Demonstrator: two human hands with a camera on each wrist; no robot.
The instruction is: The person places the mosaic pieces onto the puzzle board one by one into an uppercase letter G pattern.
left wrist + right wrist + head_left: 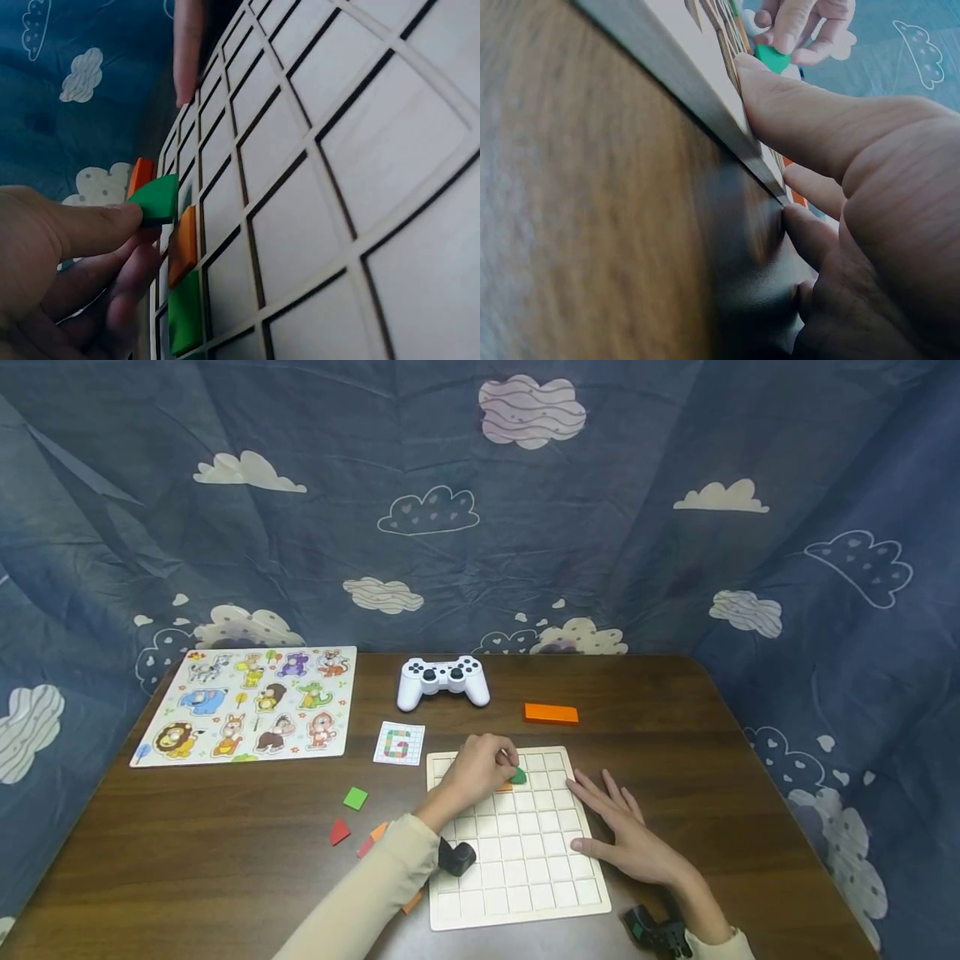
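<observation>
A green tile with one rounded side (519, 776) is pinched between the thumb and fingers of my left hand (475, 770), over the far part of a pale grid board (517, 847). In the left wrist view, an orange tile (184, 246) and another green tile (185, 313) sit in neighbouring cells of the board, just beside the pinched tile (159, 199). My right hand (628, 837) rests along the board's right edge with its fingers extended; in the right wrist view its thumb (795, 112) lies on the rim.
Loose tiles lie left of the board, including a light green square (356, 798) and a red piece (340, 832). Farther back are a pattern card (399, 743), a white game controller (442, 683), an orange block (551, 714) and an animal puzzle board (243, 707).
</observation>
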